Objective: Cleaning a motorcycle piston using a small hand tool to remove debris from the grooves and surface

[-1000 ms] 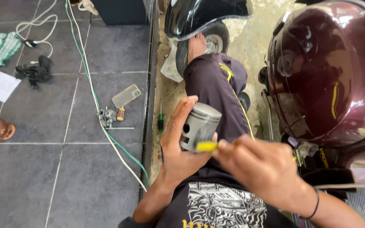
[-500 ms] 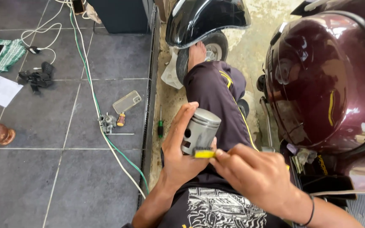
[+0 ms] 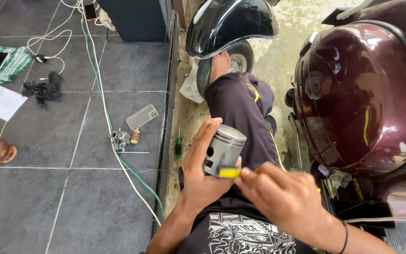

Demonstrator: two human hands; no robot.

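Observation:
My left hand (image 3: pixel 202 176) grips a silver metal piston (image 3: pixel 223 148) upright over my lap, thumb on its left side. My right hand (image 3: pixel 285 200) pinches a small yellow tool (image 3: pixel 230 173) whose tip touches the lower skirt of the piston. My leg in dark trousers (image 3: pixel 240 106) stretches forward, with the bare foot (image 3: pixel 219 63) resting against a scooter wheel.
A maroon scooter body (image 3: pixel 358 94) fills the right side. A black fender (image 3: pixel 229 23) covers the wheel ahead. On the grey tiles to the left lie a green screwdriver (image 3: pixel 178 143), a phone (image 3: pixel 142 116), a small metal part (image 3: pixel 120 138), green and white cables (image 3: pixel 100 89) and paper (image 3: pixel 2 102).
The view has shifted slightly. My right hand has slid the yellow tool a little left along the piston's lower edge, while my left hand keeps the piston steady.

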